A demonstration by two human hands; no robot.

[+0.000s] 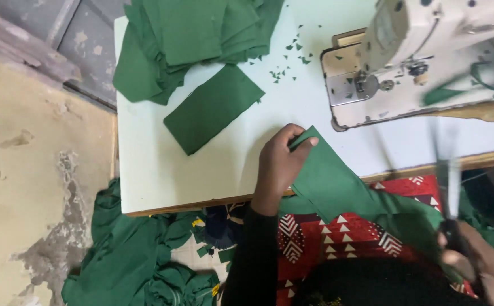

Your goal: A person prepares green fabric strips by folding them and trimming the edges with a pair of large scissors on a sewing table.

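The person's left hand (278, 164) is pinching the upper corner of a folded piece of dark green woven fabric (329, 178), thumb and fingers closed on its edge at the near rim of the pale white worktable (162, 170). The fabric is trailing down off the table across a red patterned cloth with white triangles (337, 235) on the lap. The right hand (473, 260) is gripping the handles of a pair of metal scissors (448, 170), whose blades are pointing up and are blurred; whether they are parted cannot be told.

The risks appear to lie in that blur. With the blades swinging close to the trailing green fabric, they could be nicking it off the intended line, or catching the red cloth beneath. The left hand's light pinch could be letting the corner slip, skewing any cut. A flat rectangular green fabric piece (213, 107) and a heaped stack of green cut pieces (190, 34) are lying well apart from the hands, near the cream-coloured sewing machine (417, 56).
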